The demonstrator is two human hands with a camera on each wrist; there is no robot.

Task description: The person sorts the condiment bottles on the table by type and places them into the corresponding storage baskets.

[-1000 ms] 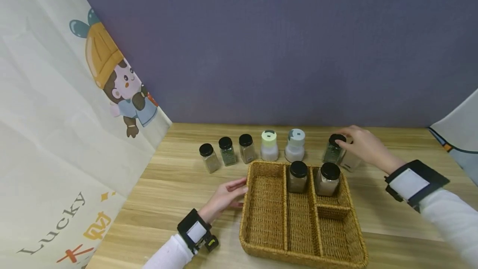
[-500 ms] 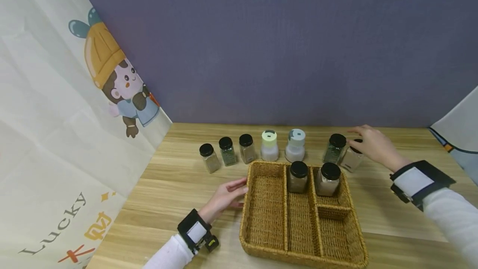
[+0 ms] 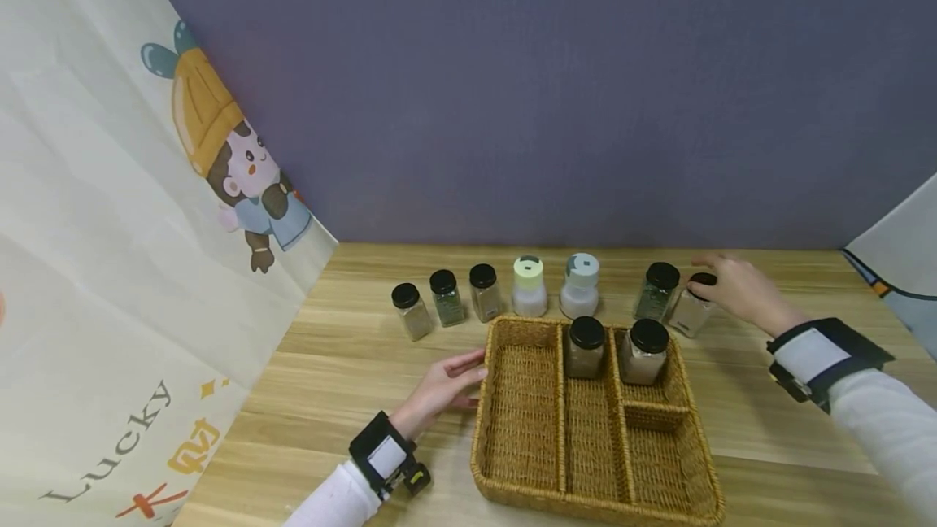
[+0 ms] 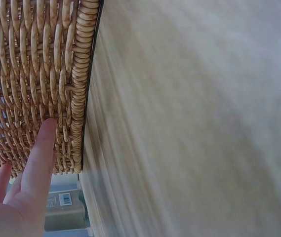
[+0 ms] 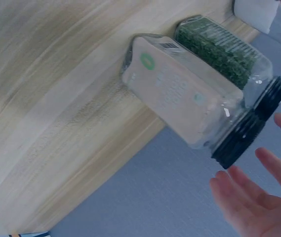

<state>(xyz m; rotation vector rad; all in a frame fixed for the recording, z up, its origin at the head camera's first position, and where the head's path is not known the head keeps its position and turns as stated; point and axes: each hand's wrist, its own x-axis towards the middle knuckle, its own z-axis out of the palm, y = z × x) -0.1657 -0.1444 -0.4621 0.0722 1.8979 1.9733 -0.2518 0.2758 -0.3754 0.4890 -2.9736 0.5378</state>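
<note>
My left hand (image 3: 437, 391) lies against the left side of the divided wicker basket (image 3: 521, 485); in the left wrist view a straight finger (image 4: 39, 163) touches the weave low on its wall. At the back right, my right hand (image 3: 743, 291) is around the black lid of a spice jar (image 3: 690, 314) filled with pale powder. The right wrist view shows its fingertips (image 5: 231, 173) spread close to that lid, apparently not gripping it. Just left of it stands a jar of green herbs (image 3: 655, 293), almost touching. Two black-lidded jars stand in the basket, one in the middle compartment (image 3: 586, 352), another in the upper right (image 3: 644, 356).
Three small black-lidded jars (image 3: 448, 303) stand in a row at the back left. Two white shakers, one with a yellow-green cap (image 3: 529, 287) and one with a grey-blue cap (image 3: 580, 287), stand behind the basket. A purple-grey wall panel (image 3: 512, 104) bounds the table's back edge.
My right hand has moved off the green herb jar's lid, rightward to the lid of the pale powder jar. The left hand and basket have stayed put.
</note>
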